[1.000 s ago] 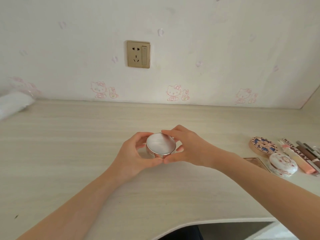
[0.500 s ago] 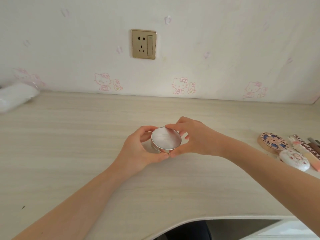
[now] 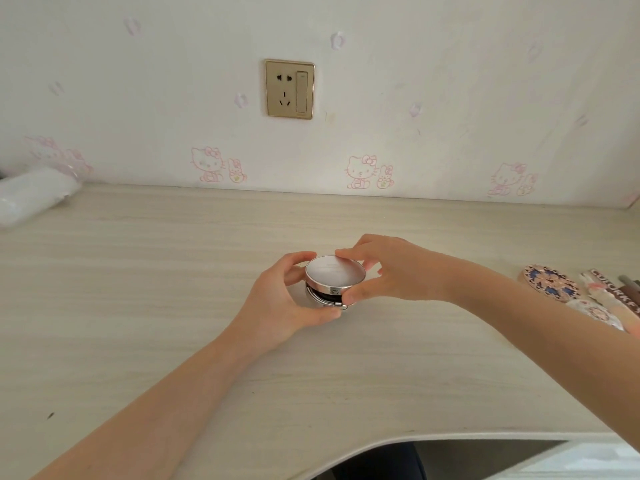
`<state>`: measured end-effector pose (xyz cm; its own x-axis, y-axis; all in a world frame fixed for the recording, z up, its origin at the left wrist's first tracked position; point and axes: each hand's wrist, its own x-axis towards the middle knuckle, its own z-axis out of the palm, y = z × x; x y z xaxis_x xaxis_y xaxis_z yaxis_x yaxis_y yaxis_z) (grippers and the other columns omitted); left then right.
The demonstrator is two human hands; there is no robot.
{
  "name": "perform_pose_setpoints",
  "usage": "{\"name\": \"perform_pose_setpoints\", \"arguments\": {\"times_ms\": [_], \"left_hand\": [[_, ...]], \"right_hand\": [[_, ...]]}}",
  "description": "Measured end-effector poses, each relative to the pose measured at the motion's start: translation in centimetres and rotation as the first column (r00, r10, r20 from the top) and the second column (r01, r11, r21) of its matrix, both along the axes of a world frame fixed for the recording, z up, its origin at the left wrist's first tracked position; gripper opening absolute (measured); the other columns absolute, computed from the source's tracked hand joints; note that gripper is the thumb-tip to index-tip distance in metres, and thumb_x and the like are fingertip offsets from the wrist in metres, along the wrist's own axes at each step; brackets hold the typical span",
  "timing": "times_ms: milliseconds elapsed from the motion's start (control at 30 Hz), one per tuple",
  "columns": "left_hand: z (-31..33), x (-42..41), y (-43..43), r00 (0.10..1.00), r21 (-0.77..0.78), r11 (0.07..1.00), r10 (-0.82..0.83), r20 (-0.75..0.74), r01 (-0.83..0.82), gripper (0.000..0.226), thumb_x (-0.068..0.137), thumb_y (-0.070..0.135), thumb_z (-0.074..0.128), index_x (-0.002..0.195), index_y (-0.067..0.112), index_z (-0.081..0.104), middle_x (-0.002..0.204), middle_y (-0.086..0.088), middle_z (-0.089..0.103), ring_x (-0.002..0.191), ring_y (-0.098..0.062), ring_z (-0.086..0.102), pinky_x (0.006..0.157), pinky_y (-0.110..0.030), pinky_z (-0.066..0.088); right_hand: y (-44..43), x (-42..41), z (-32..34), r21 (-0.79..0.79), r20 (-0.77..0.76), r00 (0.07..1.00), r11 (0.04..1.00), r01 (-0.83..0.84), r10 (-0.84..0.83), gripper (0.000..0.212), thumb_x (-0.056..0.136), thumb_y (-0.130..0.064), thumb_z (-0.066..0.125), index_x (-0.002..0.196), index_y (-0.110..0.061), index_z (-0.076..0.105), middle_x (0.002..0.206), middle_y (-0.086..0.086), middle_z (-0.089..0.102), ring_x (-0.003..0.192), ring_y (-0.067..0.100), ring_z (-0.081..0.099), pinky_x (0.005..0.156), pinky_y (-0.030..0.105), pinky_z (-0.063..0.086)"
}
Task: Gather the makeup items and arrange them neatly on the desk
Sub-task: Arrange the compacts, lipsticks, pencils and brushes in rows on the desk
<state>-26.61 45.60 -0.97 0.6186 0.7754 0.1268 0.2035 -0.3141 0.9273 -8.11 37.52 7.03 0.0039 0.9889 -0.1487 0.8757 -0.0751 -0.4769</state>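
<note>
Holding a round silver compact [image 3: 335, 276] at the middle of the counter [image 3: 138, 271], we curl our left grip [image 3: 280, 306] round its base, while our right grip [image 3: 391, 275] pinches the lid's rim from the right; the lid stands slightly ajar.

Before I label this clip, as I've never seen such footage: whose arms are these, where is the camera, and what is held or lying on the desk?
No machine here: these are a person's two bare arms, filmed by one camera worn on the head, looking forward and down. The left hand grips the base of a round silver compact over the desk; the right hand pinches its lid, which stands slightly ajar. At the right edge lie a patterned compact and a lettered tube; far left, a white bundle.
</note>
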Motion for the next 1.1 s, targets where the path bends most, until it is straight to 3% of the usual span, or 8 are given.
{"name": "perform_pose_setpoints", "arguments": {"times_ms": [133, 300, 467, 567, 700, 800, 900, 1100], "left_hand": [[0.0, -0.1, 0.2, 1.0, -0.006, 1.0, -0.013, -0.016, 0.013, 0.099, 0.039, 0.048, 0.087, 0.129, 0.033, 0.049, 0.119, 0.018, 0.063, 0.119, 0.012, 0.048, 0.1, -0.019, 0.037], [0.0, -0.4, 0.4, 0.997, 0.033, 0.998, -0.059, -0.049, 0.06, 0.101, 0.042, 0.049, 0.088, 0.133, 0.032, 0.046, 0.126, 0.014, 0.059, 0.123, 0.004, 0.049, 0.109, -0.035, 0.038], [0.3, -0.7, 0.6, 0.987, 0.093, 0.992, -0.076, -0.142, 0.09, 0.106, 0.044, 0.046, 0.092, 0.136, 0.044, 0.04, 0.126, 0.017, 0.048, 0.122, 0.005, 0.043, 0.105, -0.024, 0.035], [0.3, -0.7, 0.7, 0.983, 0.103, 0.989, -0.094, -0.158, 0.111, 0.112, 0.036, 0.056, 0.087, 0.135, 0.05, 0.035, 0.128, 0.02, 0.048, 0.123, 0.001, 0.045, 0.106, -0.03, 0.039], [0.4, -0.8, 0.8, 0.978, 0.102, 0.986, -0.117, -0.173, 0.135, 0.107, 0.036, 0.054, 0.09, 0.129, 0.054, 0.038, 0.13, 0.025, 0.047, 0.125, 0.004, 0.043, 0.109, -0.032, 0.038], [0.7, -0.9, 0.9, 0.952, 0.144, 0.97, -0.152, -0.265, 0.195, 0.108, 0.041, 0.053, 0.091, 0.134, 0.049, 0.037, 0.133, 0.039, 0.035, 0.137, 0.012, 0.02, 0.114, -0.025, 0.024], [0.6, -1.0, 1.3, 0.911, 0.234, 0.949, -0.107, -0.399, 0.213, 0.126, 0.036, 0.074, 0.076, 0.147, 0.039, 0.027, 0.149, 0.03, 0.026, 0.142, 0.009, -0.006, 0.119, -0.031, 0.013], [0.5, -1.2, 1.3, 0.861, 0.327, 0.906, -0.072, -0.504, 0.267, 0.137, 0.038, 0.082, 0.067, 0.152, 0.033, 0.011, 0.148, 0.028, 0.032, 0.143, 0.004, -0.009, 0.12, -0.036, 0.006]], "right_hand": [[0.3, 0.2, -0.2, -0.022, -0.021, 1.0, 1.0, 0.02, -0.02, 0.072, 0.076, -0.052, 0.071, 0.139, -0.033, 0.044, 0.12, -0.011, 0.048, 0.114, 0.008, 0.05, 0.102, 0.036, 0.04], [0.4, 0.4, 0.4, -0.034, -0.066, 0.997, 0.999, 0.033, -0.035, 0.06, 0.081, -0.051, 0.065, 0.135, -0.029, 0.05, 0.126, -0.015, 0.05, 0.117, 0.005, 0.052, 0.103, 0.031, 0.039], [0.5, 0.1, 0.5, -0.023, -0.12, 0.993, 1.0, 0.014, -0.017, 0.058, 0.082, -0.048, 0.065, 0.135, -0.029, 0.051, 0.124, -0.016, 0.052, 0.116, 0.003, 0.052, 0.104, 0.029, 0.039], [0.6, -0.1, 0.1, 0.001, -0.13, 0.992, 1.0, -0.009, 0.009, 0.059, 0.08, -0.047, 0.067, 0.135, -0.031, 0.051, 0.121, -0.015, 0.053, 0.114, 0.001, 0.053, 0.105, 0.033, 0.04], [0.5, 0.0, -0.3, 0.02, -0.167, 0.986, 1.0, -0.018, 0.021, 0.056, 0.08, -0.045, 0.068, 0.133, -0.034, 0.052, 0.119, -0.018, 0.054, 0.112, 0.001, 0.054, 0.104, 0.034, 0.041], [0.5, 0.1, -0.8, 0.015, -0.167, 0.986, 1.0, -0.014, 0.017, 0.056, 0.08, -0.045, 0.068, 0.132, -0.034, 0.053, 0.119, -0.018, 0.055, 0.112, 0.001, 0.053, 0.105, 0.033, 0.04], [0.3, 0.1, -1.7, 0.009, -0.149, 0.989, 1.0, -0.012, 0.013, 0.056, 0.081, -0.045, 0.068, 0.134, -0.032, 0.052, 0.12, -0.018, 0.055, 0.112, 0.002, 0.054, 0.104, 0.032, 0.041], [0.0, 0.2, -3.0, 0.001, -0.14, 0.99, 1.0, 0.01, -0.01, 0.054, 0.081, -0.044, 0.068, 0.132, -0.034, 0.053, 0.124, -0.015, 0.056, 0.117, 0.004, 0.049, 0.103, 0.029, 0.04]]}}
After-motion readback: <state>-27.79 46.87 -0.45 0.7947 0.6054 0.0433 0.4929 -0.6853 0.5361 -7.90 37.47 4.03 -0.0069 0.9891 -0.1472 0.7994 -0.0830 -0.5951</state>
